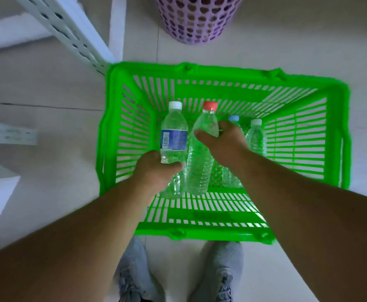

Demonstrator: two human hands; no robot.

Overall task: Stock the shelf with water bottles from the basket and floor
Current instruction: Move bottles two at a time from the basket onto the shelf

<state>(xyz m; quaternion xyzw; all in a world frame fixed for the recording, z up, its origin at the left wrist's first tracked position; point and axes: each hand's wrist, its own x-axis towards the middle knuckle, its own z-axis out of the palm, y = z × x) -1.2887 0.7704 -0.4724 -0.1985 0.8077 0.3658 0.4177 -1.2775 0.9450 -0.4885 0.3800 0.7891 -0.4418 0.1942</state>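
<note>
A bright green slatted basket [309,88] stands on the floor in front of my feet. My left hand [156,171] grips a white-capped water bottle [174,131] with a blue label around its lower body. My right hand [222,142] grips a taller clear bottle with a red cap [200,162] near its shoulder. Both held bottles are inside the basket's rim. To the right of my right hand stand a blue-capped bottle [233,118], mostly hidden, and another white-capped bottle [255,136].
A white perforated shelf upright [69,31] slants down at the upper left, with white shelf parts [8,131] along the left edge. A purple perforated bin [198,18] stands beyond the basket. My grey shoes [134,271] are on the pale tiled floor.
</note>
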